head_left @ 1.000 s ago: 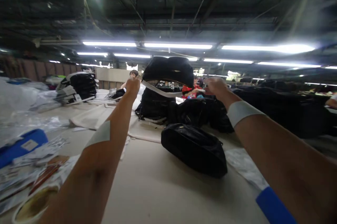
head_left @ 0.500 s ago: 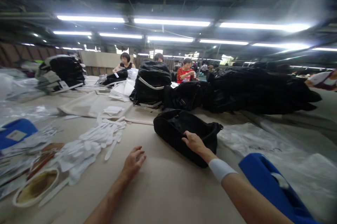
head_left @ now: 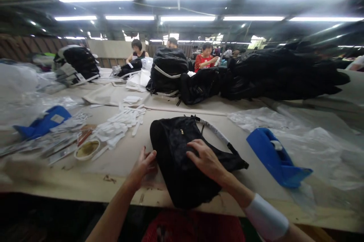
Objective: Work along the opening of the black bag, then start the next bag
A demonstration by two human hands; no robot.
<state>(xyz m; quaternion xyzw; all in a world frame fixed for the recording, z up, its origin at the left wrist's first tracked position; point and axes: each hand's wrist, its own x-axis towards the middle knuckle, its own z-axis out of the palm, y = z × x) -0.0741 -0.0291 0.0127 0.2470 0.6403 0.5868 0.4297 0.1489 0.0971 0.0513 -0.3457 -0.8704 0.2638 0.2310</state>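
Note:
A black shoulder bag lies flat at the front of the table, its small zip pull facing up. Its strap, partly covered in white wrapping, curves out over the far right side. My right hand rests on top of the bag with its fingers spread, holding nothing. At the bag's left edge is my left hand, open, thumb and fingers apart; whether it touches the fabric I cannot tell. A white band covers my right forearm.
White strips, a round tub and a blue holder are on the left. Another blue holder and clear plastic sheets lie right. Black bags are piled behind, with people working beyond.
The bag has come nearer the table's front edge and turned, so its zip and wrapped strap show. My right hand has moved from its opening onto its flat side; my left is now beside it.

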